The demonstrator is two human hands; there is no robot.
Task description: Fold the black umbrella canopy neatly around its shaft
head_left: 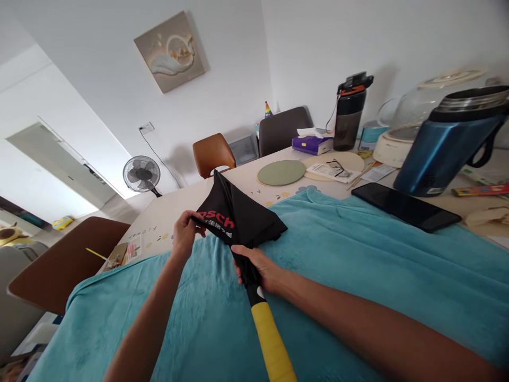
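Note:
A black umbrella (250,212) with red and white lettering lies slantwise over a turquoise blanket, its folds loose and partly spread at the far end. Its yellow handle (270,339) points toward me and runs out of the bottom of the view. My right hand (258,268) is wrapped round the gathered cloth and shaft just above the handle. With finger and thumb, my left hand (186,231) pinches the left edge of the canopy beside the lettering. The turquoise blanket (338,297) covers the near part of the table under both arms.
A black phone (405,206) rests on the blanket at the right. Behind it stand a blue tumbler (441,148), a dark bottle (350,116) and a glass kettle (409,127). Glasses (337,168), a green placemat (281,173) and a purple box (312,144) lie farther back. Chairs surround the table.

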